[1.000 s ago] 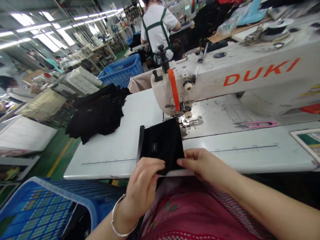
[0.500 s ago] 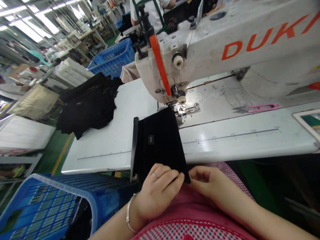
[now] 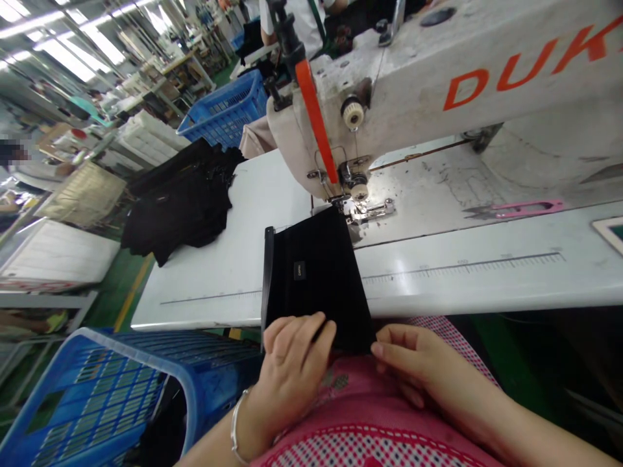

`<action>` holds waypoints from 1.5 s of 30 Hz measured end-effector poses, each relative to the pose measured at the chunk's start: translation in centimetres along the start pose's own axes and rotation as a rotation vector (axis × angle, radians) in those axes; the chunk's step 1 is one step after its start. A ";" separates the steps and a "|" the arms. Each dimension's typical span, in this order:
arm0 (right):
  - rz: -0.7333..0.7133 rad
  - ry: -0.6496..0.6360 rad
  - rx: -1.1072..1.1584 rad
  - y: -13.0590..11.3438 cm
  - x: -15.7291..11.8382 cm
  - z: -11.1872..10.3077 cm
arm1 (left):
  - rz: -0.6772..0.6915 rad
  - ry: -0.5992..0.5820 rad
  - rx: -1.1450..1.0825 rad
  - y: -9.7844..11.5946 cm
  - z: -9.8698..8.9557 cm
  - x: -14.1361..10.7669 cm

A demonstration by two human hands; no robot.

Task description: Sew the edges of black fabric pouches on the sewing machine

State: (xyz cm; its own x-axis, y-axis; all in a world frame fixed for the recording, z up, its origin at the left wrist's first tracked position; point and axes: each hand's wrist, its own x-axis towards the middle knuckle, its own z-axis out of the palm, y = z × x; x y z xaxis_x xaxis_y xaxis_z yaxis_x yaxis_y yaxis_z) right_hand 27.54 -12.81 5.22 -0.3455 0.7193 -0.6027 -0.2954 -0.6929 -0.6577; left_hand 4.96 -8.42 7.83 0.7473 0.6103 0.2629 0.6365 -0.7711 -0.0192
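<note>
A black fabric panel (image 3: 324,279) with a small label (image 3: 299,270) lies on the white sewing table, its far corner by the presser foot (image 3: 351,211) of the sewing machine. It hangs over the table's front edge toward my lap. My left hand (image 3: 294,363), with a bracelet at the wrist, has its fingers curled over the panel's near left part; the thumb's underside is hidden. At the near right corner, my right hand (image 3: 411,357) pinches the fabric between thumb and bent fingers. A dark straight strip (image 3: 267,279) stands along the panel's left side.
A heap of black fabric pieces (image 3: 182,198) lies at the table's left end. Pink thread snips (image 3: 528,207) rest right of the needle. Blue baskets stand below left (image 3: 187,376) and behind the table (image 3: 228,107). The machine head (image 3: 311,149) overhangs the table.
My left hand has slid left along the panel's near edge. My right hand stays at the near right corner, its lower fingers somewhat more spread. The view has shifted slightly; the panel keeps its place.
</note>
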 end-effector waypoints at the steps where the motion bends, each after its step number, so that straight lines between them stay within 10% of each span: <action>1: 0.006 0.003 0.015 0.1 0.0 0.0 | -0.092 0.012 0.067 -0.5 -0.4 -0.6; 6: -0.021 -0.042 0.155 0.2 0.3 0.1 | -0.384 0.011 0.067 -3.0 -2.0 -3.2; 14: 0.000 -0.068 0.159 0.5 0.8 0.4 | -1.132 0.120 -1.220 -3.0 -1.1 -3.7; 21: 0.033 -0.043 -0.019 0.4 2.5 1.1 | -1.196 0.204 -1.521 -3.2 -1.3 -1.7; 28: 0.011 0.003 -0.103 1.0 2.8 0.4 | -1.241 0.190 -1.359 -4.6 -0.2 -2.1; 32: 0.014 0.027 -0.153 1.1 1.8 -0.3 | -1.131 0.195 -0.880 -5.3 -0.7 -2.6; 36: 0.001 0.012 -0.183 0.8 1.4 -0.1 | -0.560 0.343 -0.159 -3.2 -1.8 -1.7; 40: -0.012 0.013 -0.185 0.6 1.2 0.1 | 0.048 0.114 -0.185 0.1 -1.4 0.7; 45: 0.006 0.009 -0.184 0.2 0.8 0.2 | 0.197 -0.003 -0.313 0.8 -0.1 2.5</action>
State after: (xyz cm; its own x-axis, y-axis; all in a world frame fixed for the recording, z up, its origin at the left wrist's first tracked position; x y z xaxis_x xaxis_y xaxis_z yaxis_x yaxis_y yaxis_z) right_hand 27.05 -12.39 4.67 -0.3381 0.7164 -0.6103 -0.1251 -0.6769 -0.7253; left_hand 7.31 -7.56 8.57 0.8506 0.4445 0.2809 0.3911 -0.8919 0.2269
